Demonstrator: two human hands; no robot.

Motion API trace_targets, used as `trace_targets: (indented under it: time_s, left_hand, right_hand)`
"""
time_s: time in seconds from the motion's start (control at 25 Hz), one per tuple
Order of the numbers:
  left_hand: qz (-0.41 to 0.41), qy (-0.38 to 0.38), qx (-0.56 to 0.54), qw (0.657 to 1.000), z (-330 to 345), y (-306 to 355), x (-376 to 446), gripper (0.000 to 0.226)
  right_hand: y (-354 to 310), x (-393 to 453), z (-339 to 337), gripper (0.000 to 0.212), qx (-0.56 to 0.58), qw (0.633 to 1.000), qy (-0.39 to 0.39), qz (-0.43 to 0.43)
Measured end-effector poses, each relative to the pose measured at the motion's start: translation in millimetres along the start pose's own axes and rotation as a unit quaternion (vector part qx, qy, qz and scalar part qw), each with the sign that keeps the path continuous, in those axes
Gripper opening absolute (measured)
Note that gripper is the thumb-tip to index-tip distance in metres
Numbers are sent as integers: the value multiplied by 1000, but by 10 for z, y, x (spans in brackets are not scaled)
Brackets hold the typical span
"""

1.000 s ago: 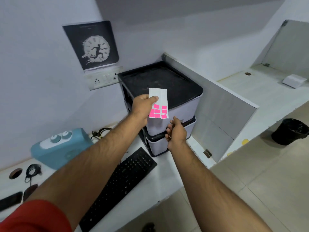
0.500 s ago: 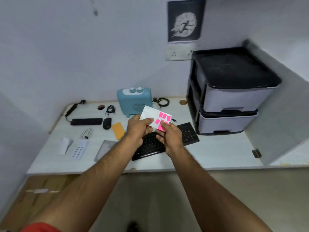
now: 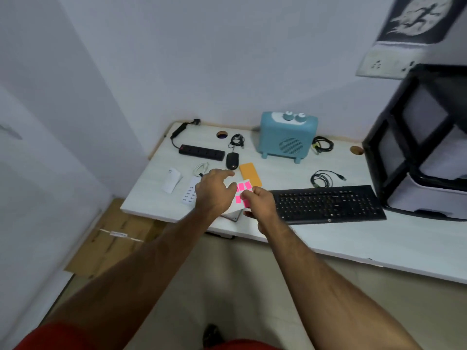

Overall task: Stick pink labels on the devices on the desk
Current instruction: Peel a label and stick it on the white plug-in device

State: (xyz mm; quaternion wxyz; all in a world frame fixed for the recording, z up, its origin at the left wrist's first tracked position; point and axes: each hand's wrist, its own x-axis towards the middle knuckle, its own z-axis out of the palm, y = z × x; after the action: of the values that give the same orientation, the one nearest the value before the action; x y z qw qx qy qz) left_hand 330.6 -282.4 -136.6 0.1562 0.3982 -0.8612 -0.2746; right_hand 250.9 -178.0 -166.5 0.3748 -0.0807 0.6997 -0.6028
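Pink labels point(image 3: 243, 192) on a white sheet sit between both hands above the counter point(image 3: 316, 238) edge. Left hand point(image 3: 214, 192) holds the sheet, index finger extended; right hand point(image 3: 259, 204) pinches at the labels. Keyboard point(image 3: 328, 204), mouse point(image 3: 232, 160), blue speaker point(image 3: 288, 136) lie nearby.

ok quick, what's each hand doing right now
Left hand: fingers partly open, at the white backing sheet of pink square labels; whether it grips cannot be told.
Right hand: pinching that sheet.
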Motion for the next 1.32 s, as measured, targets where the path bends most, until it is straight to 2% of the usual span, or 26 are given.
trace_targets:
  time_s: [0.12,0.32,0.48,0.56,0.68,0.84,1.04,1.32]
  left_hand:
    - [-43,-50,-82,994,-89,-405,110,24]
    - [-105,-34,-125,986,-196,-1002,376,25]
    - [-114,-36,-99,988,-172,-1170,685,30]
    - [-120,-13,-76,990,-141,-1242,836,31]
    - [-94,30,6,995,-130,-1297,1044,28]
    - [-69,27,91,993,-89,-1392,1305,30]
    - [-80,18,78,994,10,-1502,1554,29]
    - [-54,-23,35,998,87,-1737,1792,33]
  right_hand:
    - [45,85,336,8,-16,1000,-19,-2]
    - [79,383,877,14,56,997,-37,27]
    - [115,815,1128,12,57,996,-48,46]
    - [146,1067,1236,12,55,995,-55,64]
    - [139,1388,1410,14,31,993,-79,86]
    - [68,1674,1498,14,63,983,-130,117]
    - [61,1954,1516,14,51,976,-165,133]
    - [65,2150,1652,15,8,981,-141,133]
